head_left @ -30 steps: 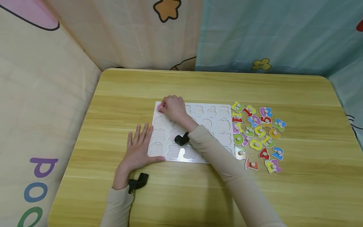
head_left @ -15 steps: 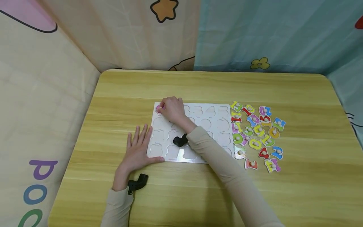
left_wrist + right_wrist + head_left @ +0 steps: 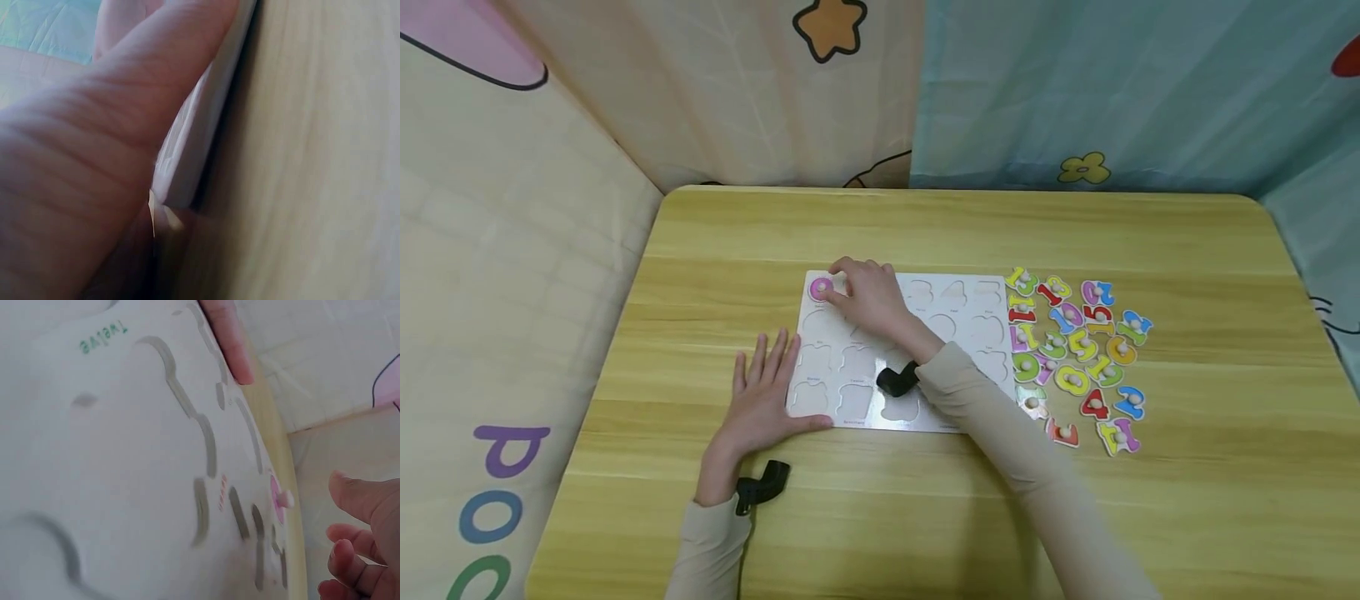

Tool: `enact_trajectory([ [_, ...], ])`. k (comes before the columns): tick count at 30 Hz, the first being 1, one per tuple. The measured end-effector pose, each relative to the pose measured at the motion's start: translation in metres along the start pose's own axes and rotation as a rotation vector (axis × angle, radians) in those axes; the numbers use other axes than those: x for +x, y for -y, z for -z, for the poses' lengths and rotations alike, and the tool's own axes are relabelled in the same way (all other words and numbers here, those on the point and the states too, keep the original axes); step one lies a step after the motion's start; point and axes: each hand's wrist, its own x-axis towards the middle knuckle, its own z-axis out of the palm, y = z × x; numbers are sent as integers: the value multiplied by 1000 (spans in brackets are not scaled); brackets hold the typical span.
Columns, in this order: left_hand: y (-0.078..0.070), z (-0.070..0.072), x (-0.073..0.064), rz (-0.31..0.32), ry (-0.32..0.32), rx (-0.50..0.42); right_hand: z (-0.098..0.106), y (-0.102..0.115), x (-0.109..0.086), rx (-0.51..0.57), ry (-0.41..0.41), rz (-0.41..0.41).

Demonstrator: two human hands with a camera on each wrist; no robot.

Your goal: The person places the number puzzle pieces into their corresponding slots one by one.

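Observation:
A white puzzle board (image 3: pixel 833 333) with number-shaped recesses lies on the table. Its top-left recess holds a round pink piece (image 3: pixel 815 291) with a small knob (image 3: pixel 285 499). My right hand (image 3: pixel 872 298) is over the board's upper left, thumb and fingers parted. In the right wrist view, those fingertips (image 3: pixel 340 484) are apart from the knob. Along the board's left side, my left hand (image 3: pixel 763 408) lies with fingers spread, its thumb at the lower-left corner. The left wrist view shows its wrist (image 3: pixel 81 144) beside the board's edge (image 3: pixel 187 172). My right hand and forearm hide several recesses.
Right of the board, several knobbed number pieces lie close together, among them a red four (image 3: pixel 1095 404) and a yellow zero (image 3: pixel 1072 381). A black wrist device (image 3: pixel 763 485) sits on each arm. Curtains (image 3: pixel 737 100) rise behind the wooden table (image 3: pixel 1225 375).
My right hand has let go of the pink piece's knob and moved slightly right, its fingers spreading. The pink piece stays in its recess. My left hand keeps its place by the board.

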Motion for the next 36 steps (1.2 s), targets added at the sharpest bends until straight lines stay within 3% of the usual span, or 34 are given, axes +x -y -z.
enact_trajectory([
  [8,2,3,-1,7,3,-18,39,-37,-37,139,-91,39],
  [14,4,3,0,7,4,-12,75,-68,-73,246,-142,-31],
  [25,5,4,0,15,12,-26,121,-139,-128,225,-293,-235],
  [31,8,2,0,13,9,-20,132,-174,-152,219,-336,-314],
  [36,9,2,1,8,2,-20,133,-188,-173,193,-379,-335],
])
